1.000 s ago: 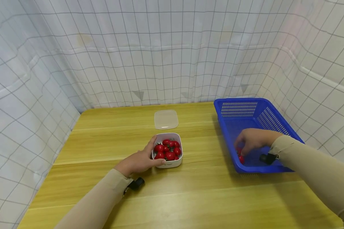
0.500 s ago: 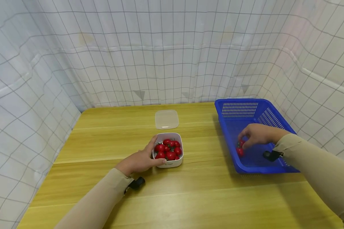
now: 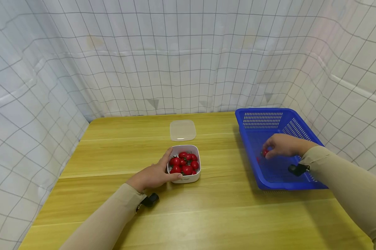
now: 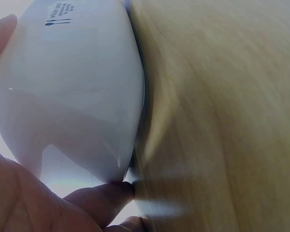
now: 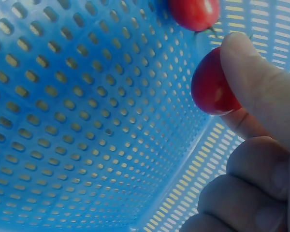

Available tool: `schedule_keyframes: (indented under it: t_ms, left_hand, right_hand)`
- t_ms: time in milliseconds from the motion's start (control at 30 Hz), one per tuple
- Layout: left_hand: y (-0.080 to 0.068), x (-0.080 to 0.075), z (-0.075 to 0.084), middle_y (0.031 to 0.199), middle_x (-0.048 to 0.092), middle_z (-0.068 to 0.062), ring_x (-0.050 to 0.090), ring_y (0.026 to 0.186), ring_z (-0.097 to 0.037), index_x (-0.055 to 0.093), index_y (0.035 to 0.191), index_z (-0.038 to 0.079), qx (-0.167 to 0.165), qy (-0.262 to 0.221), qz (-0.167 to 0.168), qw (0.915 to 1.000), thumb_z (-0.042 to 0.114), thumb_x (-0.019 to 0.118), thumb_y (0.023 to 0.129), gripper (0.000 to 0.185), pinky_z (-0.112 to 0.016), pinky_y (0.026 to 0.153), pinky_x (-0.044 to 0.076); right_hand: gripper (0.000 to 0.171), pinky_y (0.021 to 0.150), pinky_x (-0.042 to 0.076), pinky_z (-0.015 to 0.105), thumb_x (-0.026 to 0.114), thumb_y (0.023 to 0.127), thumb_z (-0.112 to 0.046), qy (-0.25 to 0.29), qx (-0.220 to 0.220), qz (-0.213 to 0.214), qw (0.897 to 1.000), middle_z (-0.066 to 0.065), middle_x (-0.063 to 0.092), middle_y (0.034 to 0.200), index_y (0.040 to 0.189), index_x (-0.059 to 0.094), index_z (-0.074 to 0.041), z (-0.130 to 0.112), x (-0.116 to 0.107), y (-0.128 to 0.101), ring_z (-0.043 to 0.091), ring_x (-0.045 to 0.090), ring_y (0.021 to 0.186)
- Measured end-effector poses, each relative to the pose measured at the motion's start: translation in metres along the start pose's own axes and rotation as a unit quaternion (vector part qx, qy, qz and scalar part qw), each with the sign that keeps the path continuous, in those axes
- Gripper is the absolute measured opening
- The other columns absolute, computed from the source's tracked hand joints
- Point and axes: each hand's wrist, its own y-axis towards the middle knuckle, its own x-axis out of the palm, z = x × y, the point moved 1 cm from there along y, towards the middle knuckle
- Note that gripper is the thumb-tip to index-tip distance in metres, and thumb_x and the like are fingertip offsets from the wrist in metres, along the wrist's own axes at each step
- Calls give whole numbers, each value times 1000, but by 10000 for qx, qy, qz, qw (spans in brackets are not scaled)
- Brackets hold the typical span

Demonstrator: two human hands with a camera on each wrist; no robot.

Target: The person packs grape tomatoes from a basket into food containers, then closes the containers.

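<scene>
My left hand [image 3: 151, 176] holds a small white food container [image 3: 191, 178] at its left side, thumb at the front wall and fingers along the left. Several red cherry tomatoes [image 3: 187, 169] with green stems fill it. Over at the right, my right hand [image 3: 283, 144] is inside a blue plastic basket [image 3: 287, 186], pinching one cherry tomato [image 5: 212, 84] between thumb and index finger. A second tomato [image 5: 195, 12] lies in the basket close by; only a sliver of red shows of it in the head view.
Behind the container a translucent square lid [image 3: 183, 130] lies flat on the wooden table [image 3: 119, 149]. White gridded curtains [image 3: 188, 62] hang at the back and both sides. The basket has slotted walls and stands at the table's right.
My right hand has moved slightly up and back within the basket and has picked up one of the two tomatoes there. My left hand and the container have stayed put.
</scene>
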Motion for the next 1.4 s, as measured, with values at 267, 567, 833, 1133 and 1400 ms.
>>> schedule_keyframes:
  t_ms: [267,567,833,1133,1400]
  left_hand:
    - [-1,-1,1,172,28,-19,42,149,-46,-7,171,26,41,-37,21,10000,64,72,90,119,-61,118,38]
    - [-2,0,3,171,30,-20,44,147,-45,-6,171,25,7,-102,25,9999,63,73,89,120,-60,117,40]
    - [-3,1,3,171,29,-19,45,147,-45,-7,171,26,15,-64,30,10000,64,73,90,120,-60,117,40]
    - [-4,1,4,171,29,-19,45,147,-45,-6,171,25,11,-97,34,9999,62,73,90,119,-60,117,40]
    - [-3,1,4,172,28,-18,43,148,-44,-7,171,26,-13,-81,48,10000,64,73,90,120,-60,118,39]
  right_hand:
    - [18,65,42,29,79,94,-25,-41,138,251,9996,-5,63,80,109,80,-14,-5,-12,-4,12,50,71]
    - [17,63,38,28,78,96,-26,-78,172,719,9972,-7,61,77,111,80,-18,-16,-35,-10,12,48,68]
    - [19,58,35,26,77,97,-28,-11,76,920,9957,-8,54,69,115,79,-21,-31,-49,-9,8,42,60]
    - [25,62,37,27,74,99,-31,-21,-180,1059,9942,-9,63,75,121,78,-20,-52,-60,-3,8,43,62]
    - [34,64,39,30,75,99,-30,291,-328,1077,9932,-7,64,75,129,75,-14,-77,-62,9,11,44,62]
